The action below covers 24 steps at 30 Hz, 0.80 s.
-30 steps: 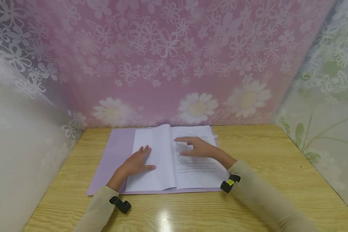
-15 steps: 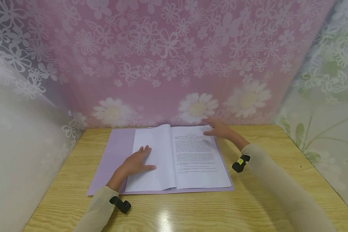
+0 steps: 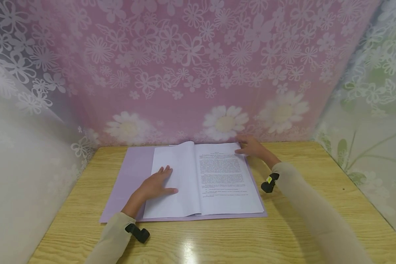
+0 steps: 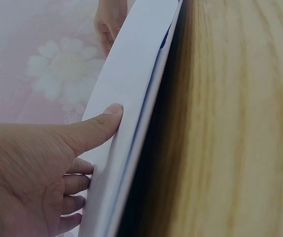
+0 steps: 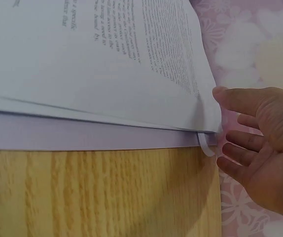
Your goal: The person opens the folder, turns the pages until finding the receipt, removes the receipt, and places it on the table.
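Observation:
A lilac folder (image 3: 132,176) lies spread out, holding a stack of white paper sheets. My left hand (image 3: 153,186) rests on the blank left-hand sheet (image 3: 183,183), fingers straight and thumb stretched out to the side. On the right lies a sheet of printed text (image 3: 231,203). My right hand (image 3: 253,147) is at that sheet's far right corner. In the right wrist view, the thumb (image 5: 230,96) comes right up to the paper's edge, and the other fingers spread beyond the corner with a gap below the thumb. A small white tab (image 5: 205,144) sticks out under the corner.
The wood-grain table (image 3: 198,242) stretches around the folder. A pink flower-patterned backdrop (image 3: 171,110) stands right behind the folder's far edge, with side panels (image 3: 376,121) to the left and right. Black wrist cameras (image 3: 138,233) sit on both sleeves.
My right hand has moved from over the middle of the printed sheet out to its far right corner, then slightly further right. My left hand stays in place on the left sheet.

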### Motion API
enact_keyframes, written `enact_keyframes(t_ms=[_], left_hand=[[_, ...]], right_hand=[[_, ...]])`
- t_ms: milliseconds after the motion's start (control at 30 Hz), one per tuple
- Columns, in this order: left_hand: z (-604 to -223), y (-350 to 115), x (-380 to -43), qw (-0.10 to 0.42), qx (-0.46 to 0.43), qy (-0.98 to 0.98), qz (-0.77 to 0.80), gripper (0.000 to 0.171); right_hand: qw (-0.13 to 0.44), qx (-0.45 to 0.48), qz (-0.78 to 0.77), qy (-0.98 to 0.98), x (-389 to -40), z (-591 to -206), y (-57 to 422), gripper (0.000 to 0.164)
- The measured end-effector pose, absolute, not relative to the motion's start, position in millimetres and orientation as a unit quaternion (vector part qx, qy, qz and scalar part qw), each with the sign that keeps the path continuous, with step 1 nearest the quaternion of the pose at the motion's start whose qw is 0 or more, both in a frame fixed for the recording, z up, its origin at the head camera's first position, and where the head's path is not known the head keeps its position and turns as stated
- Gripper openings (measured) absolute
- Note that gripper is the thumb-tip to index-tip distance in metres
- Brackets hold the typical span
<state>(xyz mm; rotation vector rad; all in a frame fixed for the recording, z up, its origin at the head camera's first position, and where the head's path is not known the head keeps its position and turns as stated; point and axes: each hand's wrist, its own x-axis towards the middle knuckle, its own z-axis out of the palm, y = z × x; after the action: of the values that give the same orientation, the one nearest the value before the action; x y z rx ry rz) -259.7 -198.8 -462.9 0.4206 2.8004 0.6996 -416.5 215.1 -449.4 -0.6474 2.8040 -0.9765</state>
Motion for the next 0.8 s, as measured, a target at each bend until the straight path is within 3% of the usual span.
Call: enact_keyframes(t_ms=[533,800], left_hand=[[-465,-198,-260,0.114,0.142,0.954,0.239,0.095],[-465,-198,-260,0.112,0.139,0.956,0.234,0.094]], right_hand=[[0.065,-0.180,-0.340,0.921,-418,-454,217,0.062],[0.034,-0.164,-0.388,0.906,-409,-445,215,0.055]])
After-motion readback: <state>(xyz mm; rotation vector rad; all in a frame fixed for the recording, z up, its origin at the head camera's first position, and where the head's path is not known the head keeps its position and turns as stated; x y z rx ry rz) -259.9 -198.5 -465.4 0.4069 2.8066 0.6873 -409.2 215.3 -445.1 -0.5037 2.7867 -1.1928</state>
